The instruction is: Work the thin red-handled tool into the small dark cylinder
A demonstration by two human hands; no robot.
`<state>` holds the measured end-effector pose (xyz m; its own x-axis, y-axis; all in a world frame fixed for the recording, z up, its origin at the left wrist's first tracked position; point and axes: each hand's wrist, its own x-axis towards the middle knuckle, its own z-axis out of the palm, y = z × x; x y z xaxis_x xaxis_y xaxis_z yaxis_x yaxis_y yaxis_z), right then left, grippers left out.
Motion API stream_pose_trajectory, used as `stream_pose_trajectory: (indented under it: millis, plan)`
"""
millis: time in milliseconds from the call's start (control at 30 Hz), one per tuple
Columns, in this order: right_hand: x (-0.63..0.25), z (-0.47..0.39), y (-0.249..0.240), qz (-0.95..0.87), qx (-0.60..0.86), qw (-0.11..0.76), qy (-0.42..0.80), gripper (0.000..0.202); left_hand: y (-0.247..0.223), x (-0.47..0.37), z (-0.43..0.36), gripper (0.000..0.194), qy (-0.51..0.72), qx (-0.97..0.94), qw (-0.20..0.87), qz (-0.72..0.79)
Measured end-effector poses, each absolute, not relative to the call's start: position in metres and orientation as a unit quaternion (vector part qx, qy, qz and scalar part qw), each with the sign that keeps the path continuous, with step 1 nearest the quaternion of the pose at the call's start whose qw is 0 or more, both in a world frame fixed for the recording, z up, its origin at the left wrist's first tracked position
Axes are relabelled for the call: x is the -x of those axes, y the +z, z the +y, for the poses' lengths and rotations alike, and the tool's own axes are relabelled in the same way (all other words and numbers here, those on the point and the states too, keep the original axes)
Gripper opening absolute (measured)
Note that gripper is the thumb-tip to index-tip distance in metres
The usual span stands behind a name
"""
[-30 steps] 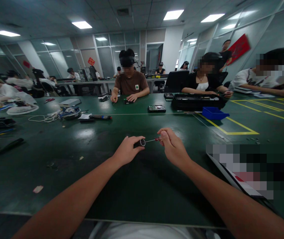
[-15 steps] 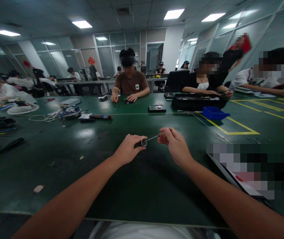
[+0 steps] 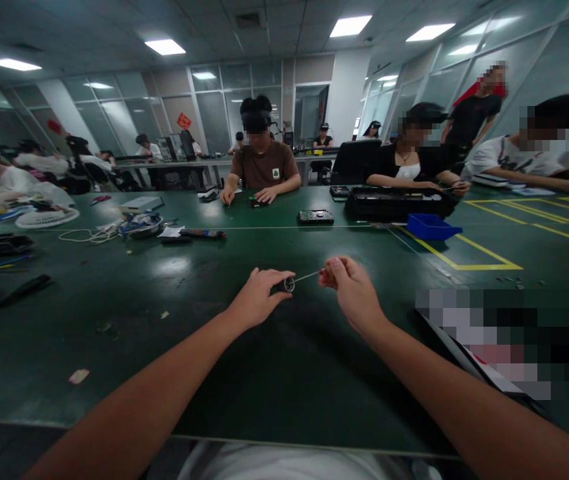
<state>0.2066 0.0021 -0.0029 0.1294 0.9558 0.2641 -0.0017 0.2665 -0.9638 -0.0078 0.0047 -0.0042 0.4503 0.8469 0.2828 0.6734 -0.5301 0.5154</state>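
Note:
Over the near middle of the green table [image 3: 174, 360], my left hand [image 3: 257, 298] pinches a small round black part [image 3: 289, 285] with a silvery rim between thumb and fingers. Its open round face points to the right, toward my other hand. My right hand [image 3: 355, 293] is closed on a thin screwdriver [image 3: 306, 276], whose slim metal shaft reaches left into the ringed face. The fingers hide the handle. Whether the tip touches anything inside the round part cannot be made out.
A hard drive [image 3: 316, 217] and blue bin [image 3: 432, 227] lie farther back. Left are a tool [image 3: 204, 234], tangled cables [image 3: 137, 225] and a long black-handled screwdriver [image 3: 24, 290]. A partly blurred flat object [image 3: 484, 347] lies right. A co-worker [image 3: 264, 167] sits opposite.
Both hands keep nearly the same place and grip; the shaft still points into the round part. In the right background, a standing person has shifted and straightened up.

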Motion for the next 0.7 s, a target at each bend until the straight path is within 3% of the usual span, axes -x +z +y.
stream_pose_trajectory:
  millis: [200,333,567,700]
  plan:
    - [-0.207,-0.004,0.005,-0.567,0.459,0.585,0.353,0.031,-0.004,0.007,0.003,0.042,0.263,-0.831,0.171,0.459]
    - [-0.21,-0.012,0.017,-0.623,0.519,0.52,0.269,0.038,-0.004,0.008,0.003,0.041,0.264,-0.83,0.177,0.459]
    - [-0.21,-0.014,0.014,-0.657,0.48,0.514,0.271,0.018,-0.006,0.009,0.004,0.041,0.265,-0.828,0.178,0.461]
    - [-0.211,-0.014,0.014,-0.679,0.511,0.47,0.238,0.031,-0.004,0.008,0.004,0.041,0.264,-0.828,0.175,0.463]
